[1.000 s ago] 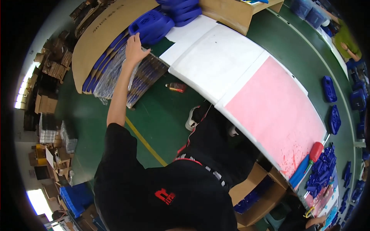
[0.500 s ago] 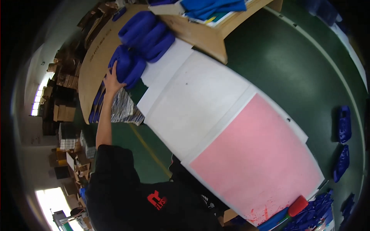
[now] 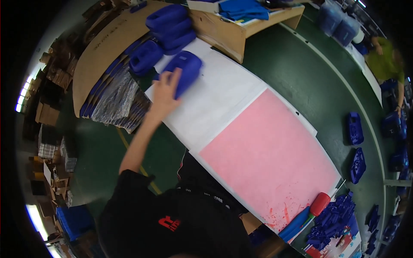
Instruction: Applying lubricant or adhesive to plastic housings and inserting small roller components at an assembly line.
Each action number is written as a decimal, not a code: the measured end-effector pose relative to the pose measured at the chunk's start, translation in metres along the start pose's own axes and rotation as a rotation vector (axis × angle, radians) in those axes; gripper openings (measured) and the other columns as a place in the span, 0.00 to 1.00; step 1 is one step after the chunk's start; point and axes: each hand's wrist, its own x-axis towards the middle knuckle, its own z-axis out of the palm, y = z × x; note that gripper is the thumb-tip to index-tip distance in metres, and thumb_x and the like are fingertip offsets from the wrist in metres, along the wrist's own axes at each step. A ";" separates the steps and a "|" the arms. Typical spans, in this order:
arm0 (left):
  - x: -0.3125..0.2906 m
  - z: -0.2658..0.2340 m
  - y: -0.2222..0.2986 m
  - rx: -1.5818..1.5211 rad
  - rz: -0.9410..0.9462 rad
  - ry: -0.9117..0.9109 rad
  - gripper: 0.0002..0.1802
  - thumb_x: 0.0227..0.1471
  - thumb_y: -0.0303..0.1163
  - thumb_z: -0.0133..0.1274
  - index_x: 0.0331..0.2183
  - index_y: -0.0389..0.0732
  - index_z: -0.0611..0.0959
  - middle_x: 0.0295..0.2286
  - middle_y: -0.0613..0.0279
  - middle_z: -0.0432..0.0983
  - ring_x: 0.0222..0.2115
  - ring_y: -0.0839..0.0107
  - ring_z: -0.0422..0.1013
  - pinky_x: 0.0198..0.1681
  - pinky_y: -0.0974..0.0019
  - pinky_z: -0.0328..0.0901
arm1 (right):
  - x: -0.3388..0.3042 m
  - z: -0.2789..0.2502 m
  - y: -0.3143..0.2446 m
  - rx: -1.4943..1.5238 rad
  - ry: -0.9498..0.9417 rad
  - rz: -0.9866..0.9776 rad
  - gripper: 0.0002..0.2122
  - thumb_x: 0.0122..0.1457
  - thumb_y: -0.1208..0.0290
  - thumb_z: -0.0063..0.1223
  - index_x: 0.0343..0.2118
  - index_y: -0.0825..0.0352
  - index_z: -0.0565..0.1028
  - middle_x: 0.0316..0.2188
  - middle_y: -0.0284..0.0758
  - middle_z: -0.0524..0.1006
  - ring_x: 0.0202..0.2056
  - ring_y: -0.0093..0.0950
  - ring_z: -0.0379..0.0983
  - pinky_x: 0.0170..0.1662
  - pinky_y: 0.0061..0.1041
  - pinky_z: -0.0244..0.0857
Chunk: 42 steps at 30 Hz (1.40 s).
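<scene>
My left hand (image 3: pixel 165 96), its fingers bent over the near edge, grips a rounded blue plastic shell (image 3: pixel 189 69), which it holds over the far left end of the white table surface (image 3: pixel 219 90). Left of that shell sits another blue shell (image 3: pixel 146 56) with an opening in it. Behind both rises a stack of similar blue shells (image 3: pixel 170 28). My right hand is out of view. A pink mat (image 3: pixel 266 150) covers the near right half of the table, with red smears at its near corner, where a tool with a red handle (image 3: pixel 320 204) and a blue part lies.
A wooden shelf (image 3: pixel 219 36) with blue cloth stands at the far end. Plastic-wrapped layered blue parts (image 3: pixel 116 99) sit on the left beside a brown board (image 3: pixel 99 51). Small blue pieces (image 3: pixel 331 219) are heaped near right. Another person (image 3: pixel 387 60) works far right.
My left hand has gripped a blue shell from beside the stack and carried it right, over the white surface. My view has shifted, bringing the other person into sight.
</scene>
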 end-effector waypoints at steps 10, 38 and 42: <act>0.110 -0.032 -0.045 -0.523 -0.024 0.522 0.21 0.41 0.31 0.58 0.41 0.36 0.76 0.38 0.50 0.74 0.42 0.53 0.71 0.48 0.59 0.65 | 0.011 -0.030 -0.047 -0.223 -0.045 -0.148 0.16 0.61 0.62 0.45 0.44 0.69 0.75 0.35 0.45 0.79 0.38 0.40 0.76 0.43 0.34 0.69; -0.031 -0.105 0.138 -0.708 0.538 0.070 0.52 0.27 0.29 0.70 0.57 0.31 0.66 0.29 0.50 0.71 0.29 0.53 0.67 0.34 0.57 0.62 | -0.179 -0.087 -0.285 0.100 -0.011 -0.546 0.15 0.63 0.65 0.45 0.45 0.71 0.74 0.26 0.34 0.79 0.26 0.25 0.75 0.30 0.26 0.68; -0.073 -0.116 0.227 -0.792 0.680 -0.140 0.52 0.27 0.47 0.70 0.53 0.29 0.69 0.28 0.50 0.73 0.29 0.53 0.70 0.35 0.57 0.65 | -0.133 -0.061 -0.287 0.715 0.263 -0.510 0.28 0.66 0.55 0.38 0.63 0.66 0.51 0.43 0.44 0.74 0.33 0.30 0.76 0.29 0.24 0.73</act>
